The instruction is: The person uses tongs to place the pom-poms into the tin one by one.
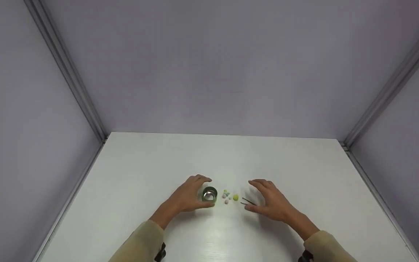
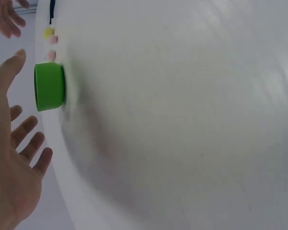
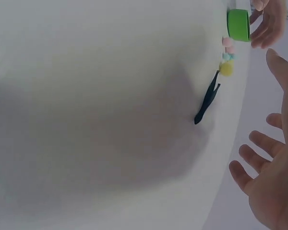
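A white counter [image 1: 231, 156] fills the lower half of the head view, its top smooth and faintly glossy, with a soft sheen of overhead light near its front edge. Three plain panels close it in: a back wall [image 1: 224, 65] of pale lavender-grey, a left wall [image 1: 16, 127] and a right wall [image 1: 413, 138] of the same tone. Where the panels meet, slim metal corner rails [image 1: 67, 72] run diagonally down to the rear corners of the counter. The light is even and diffuse, leaving only faint shadows on the surface. In the wrist views the counter top shows as a broad, blurred white surface.
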